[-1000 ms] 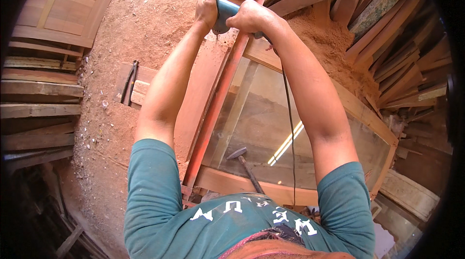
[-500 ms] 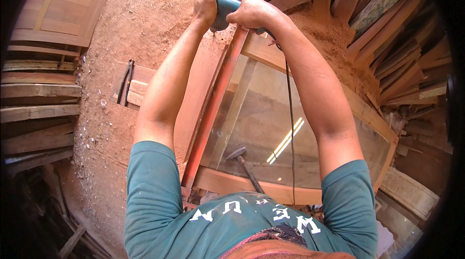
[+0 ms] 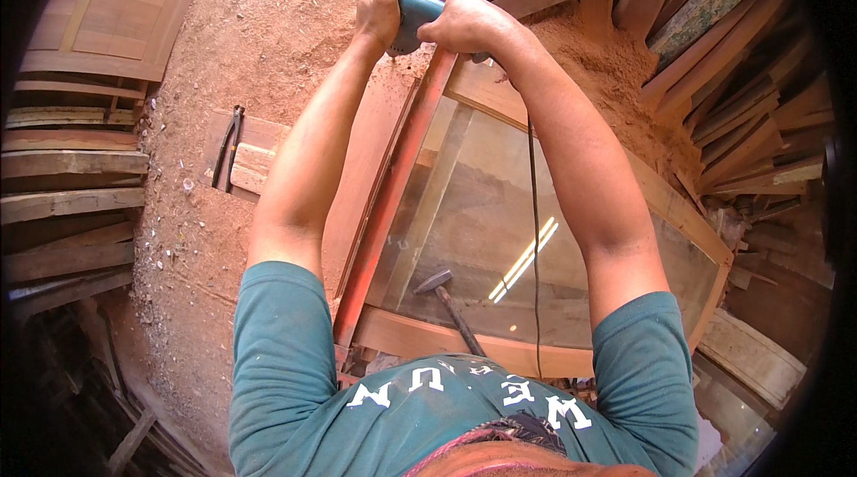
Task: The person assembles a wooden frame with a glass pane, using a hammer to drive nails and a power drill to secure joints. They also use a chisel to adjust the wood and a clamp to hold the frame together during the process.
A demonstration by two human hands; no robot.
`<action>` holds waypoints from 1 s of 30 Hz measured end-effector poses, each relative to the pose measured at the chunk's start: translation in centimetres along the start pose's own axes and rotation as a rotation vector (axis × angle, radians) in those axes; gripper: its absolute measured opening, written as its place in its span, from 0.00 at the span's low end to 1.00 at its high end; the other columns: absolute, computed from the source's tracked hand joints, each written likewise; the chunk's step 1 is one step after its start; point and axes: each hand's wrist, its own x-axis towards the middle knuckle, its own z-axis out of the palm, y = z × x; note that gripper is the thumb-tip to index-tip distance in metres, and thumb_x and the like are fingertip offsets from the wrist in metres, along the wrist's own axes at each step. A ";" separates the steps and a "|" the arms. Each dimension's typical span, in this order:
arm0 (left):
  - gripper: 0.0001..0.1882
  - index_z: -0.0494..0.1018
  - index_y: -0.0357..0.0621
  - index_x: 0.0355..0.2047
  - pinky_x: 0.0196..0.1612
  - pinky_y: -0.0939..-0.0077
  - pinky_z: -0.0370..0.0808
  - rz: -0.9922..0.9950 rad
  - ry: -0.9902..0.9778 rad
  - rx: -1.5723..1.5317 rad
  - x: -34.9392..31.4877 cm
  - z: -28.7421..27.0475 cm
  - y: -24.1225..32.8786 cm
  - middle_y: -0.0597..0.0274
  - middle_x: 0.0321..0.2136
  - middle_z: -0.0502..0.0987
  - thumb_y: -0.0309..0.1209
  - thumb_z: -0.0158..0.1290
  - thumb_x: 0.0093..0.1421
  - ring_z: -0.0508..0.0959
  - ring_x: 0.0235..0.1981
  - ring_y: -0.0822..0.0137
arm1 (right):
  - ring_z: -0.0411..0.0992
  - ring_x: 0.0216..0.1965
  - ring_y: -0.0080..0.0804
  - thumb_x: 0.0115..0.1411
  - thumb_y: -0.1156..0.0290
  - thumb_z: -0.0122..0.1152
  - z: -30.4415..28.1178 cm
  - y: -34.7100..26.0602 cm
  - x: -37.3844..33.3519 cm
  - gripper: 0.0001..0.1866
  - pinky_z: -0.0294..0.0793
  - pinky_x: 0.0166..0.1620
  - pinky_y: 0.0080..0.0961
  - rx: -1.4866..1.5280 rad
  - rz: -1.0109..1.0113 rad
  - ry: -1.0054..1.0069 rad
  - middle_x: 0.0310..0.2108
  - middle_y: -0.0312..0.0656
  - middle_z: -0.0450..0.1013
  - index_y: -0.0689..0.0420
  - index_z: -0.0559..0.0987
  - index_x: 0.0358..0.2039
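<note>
**Two hands on a blue power tool at the far end of a red frame**

Head view: The left hand point(image 3: 378, 11) and the right hand point(image 3: 464, 24) both wrap their fingers tight around one blue power tool point(image 3: 416, 15). The tool sits on the far end of the long red wooden bar point(image 3: 393, 182), one side of a window frame with a glass pane point(image 3: 527, 218). One thin black cord point(image 3: 534, 236) runs back from the tool across the glass.

It looks like the work has reached the far end of the bar. I cannot tell how much of the rest is still to do. Lots of sawdust point(image 3: 616, 75) lies about.

Counting: two hands, one tool, one cord, one hammer point(image 3: 446, 298) lying on the glass, and one dark pair of pincers point(image 3: 228, 145) on a board to the left. Many planks point(image 3: 732, 75) are stacked on the right.
</note>
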 end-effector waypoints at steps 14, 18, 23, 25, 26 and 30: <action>0.35 0.73 0.34 0.25 0.38 0.59 0.68 -0.010 -0.005 -0.021 -0.5 0.7 -1.0 0.55 0.22 0.73 0.60 0.46 0.64 0.71 0.29 0.61 | 0.81 0.26 0.36 0.52 0.57 0.66 0.8 1.1 0.2 0.23 0.81 0.30 0.34 0.029 0.029 -0.006 0.26 0.49 0.80 0.68 0.84 0.37; 0.35 0.72 0.34 0.24 0.37 0.59 0.67 -0.008 0.001 -0.004 -0.8 1.2 -0.9 0.56 0.22 0.71 0.61 0.46 0.64 0.69 0.28 0.62 | 0.79 0.25 0.33 0.53 0.55 0.67 1.5 2.3 0.8 0.26 0.82 0.30 0.33 0.037 0.025 -0.014 0.26 0.45 0.79 0.66 0.82 0.42; 0.36 0.70 0.35 0.22 0.35 0.60 0.66 -0.006 0.002 -0.059 -0.2 1.4 -2.2 0.59 0.20 0.68 0.61 0.47 0.64 0.67 0.27 0.63 | 0.81 0.25 0.35 0.54 0.55 0.68 1.3 2.0 0.2 0.25 0.83 0.29 0.33 0.054 0.023 -0.010 0.25 0.47 0.79 0.69 0.83 0.34; 0.35 0.70 0.35 0.22 0.34 0.60 0.66 -0.010 0.013 -0.055 -0.2 1.6 -2.1 0.59 0.20 0.68 0.61 0.47 0.64 0.67 0.27 0.64 | 0.81 0.26 0.36 0.54 0.55 0.69 1.3 2.1 0.1 0.25 0.83 0.29 0.34 0.046 0.027 0.008 0.25 0.48 0.80 0.70 0.83 0.32; 0.35 0.70 0.36 0.22 0.33 0.60 0.65 0.021 0.011 -0.062 -0.2 1.4 -2.2 0.60 0.20 0.68 0.61 0.47 0.64 0.67 0.26 0.64 | 0.81 0.26 0.36 0.53 0.55 0.69 1.4 2.0 0.0 0.25 0.83 0.29 0.34 0.055 0.014 0.014 0.25 0.48 0.80 0.70 0.83 0.32; 0.34 0.71 0.37 0.22 0.33 0.60 0.65 -0.026 -0.002 -0.076 -1.0 1.6 -1.5 0.60 0.20 0.69 0.60 0.47 0.64 0.68 0.26 0.65 | 0.81 0.26 0.37 0.52 0.56 0.70 1.7 2.5 0.1 0.24 0.83 0.29 0.35 0.093 0.002 0.038 0.26 0.49 0.80 0.70 0.83 0.32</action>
